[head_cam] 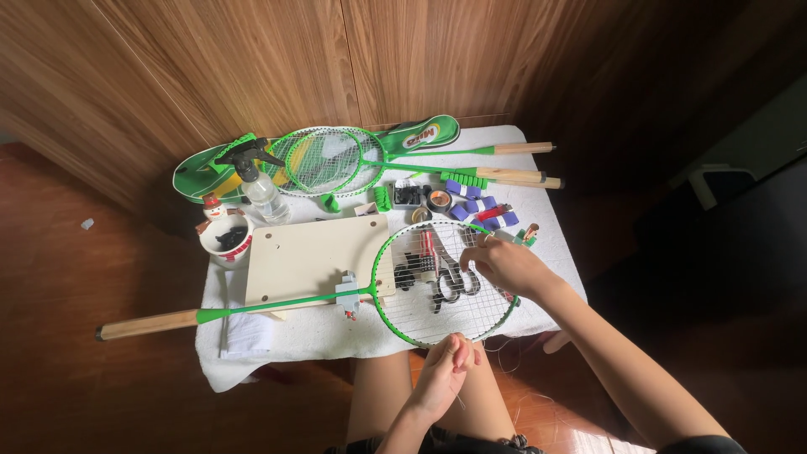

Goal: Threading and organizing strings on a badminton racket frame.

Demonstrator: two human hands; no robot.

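Observation:
A green badminton racket (395, 244) lies across the table, its wooden handle (147, 324) sticking out left and its shaft held in a grey clamp (347, 294) on a cream board (315, 252). My right hand (503, 264) rests on the right side of the racket's strung head, fingers pinching at the strings. Below the frame's near edge, my left hand (451, 356) is closed on a thin string end. Scissors (445, 284) and other tools lie under the strings.
Two more green rackets (332, 160) and a green cover (420, 134) lie at the back. A spray bottle (256, 181), a snowman cup (225, 238), tape roll (439, 200), purple blocks (472, 200) and small clips sit around. A white cloth (555, 235) covers the table; wood panels stand behind.

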